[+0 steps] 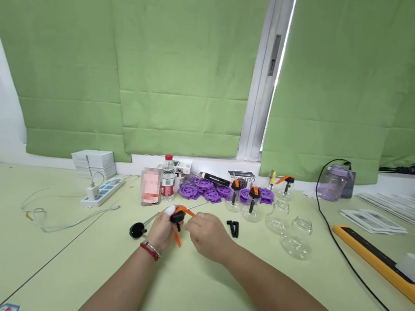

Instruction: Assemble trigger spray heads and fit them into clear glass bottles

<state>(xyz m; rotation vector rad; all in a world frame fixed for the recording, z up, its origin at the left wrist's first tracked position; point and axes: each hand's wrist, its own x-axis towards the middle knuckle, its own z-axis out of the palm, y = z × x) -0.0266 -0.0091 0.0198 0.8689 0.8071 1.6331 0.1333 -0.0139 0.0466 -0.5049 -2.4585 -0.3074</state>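
Observation:
In my left hand is a black cap with orange arms, gripped between thumb and fingers. One orange arm reaches up and right, and another points down below the cap. My right hand is closed in a pinch beside the cap, its fingertips close to the end of the upper arm. What those fingertips hold is too small to make out. Left of my left hand lies a round black lid with a thin rod behind it. Two small black handle-like pieces rest beyond my right hand.
Clear jars stand at right, near several jars topped with black-and-orange caps. Purple plastic parts, a water bottle and a phone line the back. A power strip lies left; a black cable crosses the right.

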